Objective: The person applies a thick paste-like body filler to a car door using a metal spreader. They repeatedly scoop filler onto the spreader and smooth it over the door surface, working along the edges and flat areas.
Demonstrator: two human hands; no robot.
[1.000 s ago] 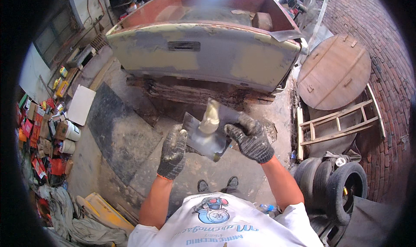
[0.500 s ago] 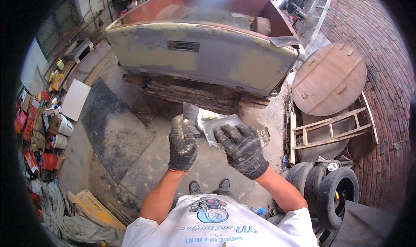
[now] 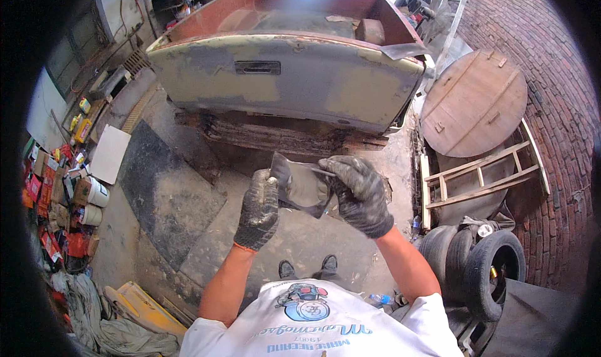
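My left hand [image 3: 257,208], in a dark, dusty work glove, grips the left edge of a bent grey sandpaper sheet [image 3: 303,189]. The gloved right hand [image 3: 359,194] pinches the sheet's upper right edge between thumb and fingers. Between my hands the sheet curves, its paler inner face showing above a darker lower edge. Just beyond it stands the pickup's tailgate [image 3: 206,85], patched in grey and pale yellow, with a dark recessed handle [image 3: 257,68].
Weathered timbers [image 3: 269,138] lie under the tailgate. To the right are a round wooden board [image 3: 474,103], a wooden frame [image 3: 485,180] and several tires [image 3: 494,275] along a brick wall [image 3: 551,107]. At left, white buckets [image 3: 94,193] stand among boxes near a dark floor sheet [image 3: 153,175].
My right hand has risen and turned from lying over the sheet to pinching its edge. The sheet has tilted and bent; the white area seen between the hands is gone from view.
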